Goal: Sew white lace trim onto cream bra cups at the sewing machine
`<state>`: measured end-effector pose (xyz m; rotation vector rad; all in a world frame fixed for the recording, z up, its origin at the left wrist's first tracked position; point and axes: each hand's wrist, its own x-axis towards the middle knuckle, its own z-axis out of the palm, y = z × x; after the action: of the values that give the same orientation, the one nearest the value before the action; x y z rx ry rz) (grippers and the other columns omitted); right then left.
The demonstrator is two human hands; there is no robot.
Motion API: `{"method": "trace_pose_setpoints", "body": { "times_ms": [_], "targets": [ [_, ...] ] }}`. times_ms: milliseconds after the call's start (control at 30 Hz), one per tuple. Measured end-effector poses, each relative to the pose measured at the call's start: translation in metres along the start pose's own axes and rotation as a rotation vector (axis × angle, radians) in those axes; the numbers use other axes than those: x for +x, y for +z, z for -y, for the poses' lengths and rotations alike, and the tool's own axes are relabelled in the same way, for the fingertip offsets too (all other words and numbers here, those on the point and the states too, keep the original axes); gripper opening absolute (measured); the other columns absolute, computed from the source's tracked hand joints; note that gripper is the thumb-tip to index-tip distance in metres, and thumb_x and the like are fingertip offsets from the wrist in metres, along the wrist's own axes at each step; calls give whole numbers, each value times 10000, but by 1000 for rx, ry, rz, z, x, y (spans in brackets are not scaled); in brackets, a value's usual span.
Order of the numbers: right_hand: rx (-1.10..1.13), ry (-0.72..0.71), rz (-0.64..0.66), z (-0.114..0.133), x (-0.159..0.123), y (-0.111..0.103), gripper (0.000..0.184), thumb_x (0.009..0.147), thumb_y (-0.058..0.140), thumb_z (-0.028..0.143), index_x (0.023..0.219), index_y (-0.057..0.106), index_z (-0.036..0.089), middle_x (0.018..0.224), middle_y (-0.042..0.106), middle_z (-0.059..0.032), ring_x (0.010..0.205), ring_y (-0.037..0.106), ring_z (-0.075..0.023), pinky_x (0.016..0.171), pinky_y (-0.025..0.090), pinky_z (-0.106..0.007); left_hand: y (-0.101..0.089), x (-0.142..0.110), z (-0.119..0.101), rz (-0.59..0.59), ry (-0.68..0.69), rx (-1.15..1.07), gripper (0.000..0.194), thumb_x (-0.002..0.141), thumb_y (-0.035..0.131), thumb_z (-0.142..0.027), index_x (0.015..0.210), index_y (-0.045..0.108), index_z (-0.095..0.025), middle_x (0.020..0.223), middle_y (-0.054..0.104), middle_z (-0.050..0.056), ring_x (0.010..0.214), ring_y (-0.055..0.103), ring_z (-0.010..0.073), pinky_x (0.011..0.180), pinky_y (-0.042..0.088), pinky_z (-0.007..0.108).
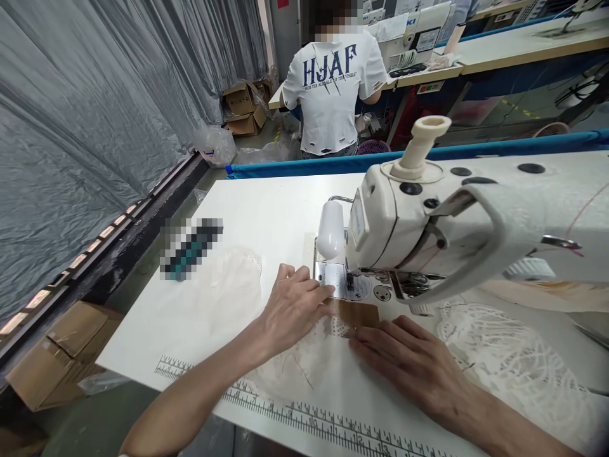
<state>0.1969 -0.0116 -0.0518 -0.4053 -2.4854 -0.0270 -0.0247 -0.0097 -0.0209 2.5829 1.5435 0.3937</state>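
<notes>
At the needle plate (340,279) of a white sewing machine (380,209), my left hand (297,308) has its thumb and forefinger closed at the edge of a sheer pale lace fabric (295,371). The other fingers curl on the table. A brown flat piece (364,314) lies just in front of the presser foot, beside the lace edge. My right hand (406,355) lies flat, fingers stretched, its fingertips touching the brown piece's near right corner. What lies under both hands is hidden. A loose thread (302,368) rests on the lace.
Another pale sheer piece (233,279) lies left, near a blurred dark item (190,249). White lace (514,355) is heaped right. A printed ruler (333,425) runs along the front edge. Beyond the blue rail (304,166) sits a co-worker (330,89). Cardboard boxes (61,355) stand left.
</notes>
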Motion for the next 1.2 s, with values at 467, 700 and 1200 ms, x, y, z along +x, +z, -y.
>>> {"method": "trace_pose_setpoints", "body": {
  "times_ms": [467,700,1200],
  "targets": [
    [-16,-1,-15,-1,1,12,240,888,411,20,974,603,136,948,680,-78,779,578,-171,642,434,-320,7,0,6,101,-60,-140,241,873,562,-270,1090,578,-165,793,624,-23,706,552,111,707,378,286],
    [11,-10,10,-2,-3,12,293,906,367,19,1012,614,136,1038,688,-76,849,591,-186,677,448,-349,8,0,6,76,-38,-141,235,871,563,-278,1065,584,-147,759,612,-14,680,540,121,700,363,291],
    [-180,-3,39,10,7,2,314,884,332,-24,848,619,99,904,699,-110,762,615,-210,627,416,-344,9,-4,-20,-192,127,186,299,830,422,21,1065,508,-143,983,571,76,898,518,184,735,366,329]
  ]
}}
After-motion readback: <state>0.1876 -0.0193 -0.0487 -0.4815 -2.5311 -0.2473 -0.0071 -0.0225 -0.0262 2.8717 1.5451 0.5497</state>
